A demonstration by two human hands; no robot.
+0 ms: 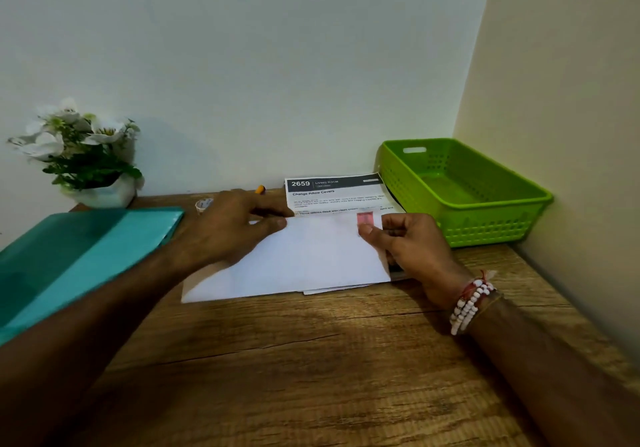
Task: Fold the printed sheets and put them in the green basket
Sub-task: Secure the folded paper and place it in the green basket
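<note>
nearby, green basket (485, 230), teal folder (72, 256), flowerpot (104, 195)

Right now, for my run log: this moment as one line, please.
step: folding sheet | left hand: presses flap down | right hand: pinches sheet edge | basket: empty
</note>
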